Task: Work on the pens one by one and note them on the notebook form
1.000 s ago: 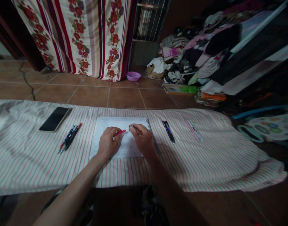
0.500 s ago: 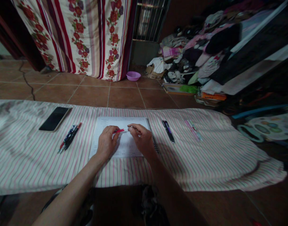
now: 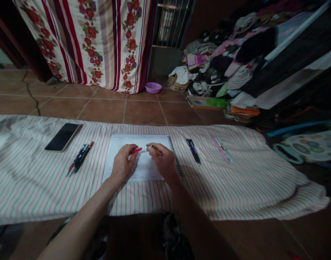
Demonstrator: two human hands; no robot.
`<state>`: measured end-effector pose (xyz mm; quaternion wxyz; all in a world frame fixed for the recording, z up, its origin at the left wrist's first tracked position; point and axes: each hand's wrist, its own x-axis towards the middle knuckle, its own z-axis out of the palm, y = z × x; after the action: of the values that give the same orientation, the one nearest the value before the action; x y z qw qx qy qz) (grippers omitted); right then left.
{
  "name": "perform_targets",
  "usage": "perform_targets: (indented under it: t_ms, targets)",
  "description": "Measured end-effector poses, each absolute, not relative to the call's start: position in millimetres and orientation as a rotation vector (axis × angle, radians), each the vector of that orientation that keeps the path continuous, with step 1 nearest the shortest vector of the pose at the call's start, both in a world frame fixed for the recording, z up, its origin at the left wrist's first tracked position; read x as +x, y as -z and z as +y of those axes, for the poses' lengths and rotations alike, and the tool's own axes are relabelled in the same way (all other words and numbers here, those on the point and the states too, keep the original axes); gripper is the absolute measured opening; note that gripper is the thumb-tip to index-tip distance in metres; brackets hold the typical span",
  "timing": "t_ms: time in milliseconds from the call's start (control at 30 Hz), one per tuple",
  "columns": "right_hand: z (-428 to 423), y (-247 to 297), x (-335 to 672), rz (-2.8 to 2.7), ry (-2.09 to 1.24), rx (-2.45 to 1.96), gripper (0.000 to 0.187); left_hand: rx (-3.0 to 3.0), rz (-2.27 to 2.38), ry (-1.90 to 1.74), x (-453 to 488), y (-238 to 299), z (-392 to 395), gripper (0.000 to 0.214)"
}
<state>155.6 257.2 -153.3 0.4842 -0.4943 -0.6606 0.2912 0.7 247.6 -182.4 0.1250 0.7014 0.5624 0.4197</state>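
Note:
Above the open spiral notebook (image 3: 147, 169), both of my hands hold one slim red pen (image 3: 136, 150) level between them. My left hand (image 3: 123, 160) grips its red end between thumb and fingers. A thin pale section, perhaps the refill, runs from the red part to my right hand (image 3: 163, 157), whose thumb and fingertips pinch the far end. Whether the two parts are joined is too small to tell. To the left lies a bundle of several pens (image 3: 80, 159). Dark pens (image 3: 193, 151) lie right of the notebook, with pink and pale pens (image 3: 222, 150) farther right.
A smartphone (image 3: 64, 137) lies at the left on the striped cloth (image 3: 244, 187). Beyond the cloth are a tiled floor (image 3: 106, 108), a purple basin (image 3: 153, 87), a floral curtain (image 3: 106, 43) and a heap of clothes (image 3: 222, 61).
Both hands stay nearly in place over the notebook, still on the pen. My right hand's fingers and the pen have shifted very slightly.

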Motion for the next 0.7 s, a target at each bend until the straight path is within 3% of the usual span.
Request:
perform_targets:
  t_ms: [700]
  targets:
    - [254.2,146.8,153.2,-1.691,-0.558,-1.169,0.021,2.072,1.669,-1.169,1.0,180.4,247.3,0.008]
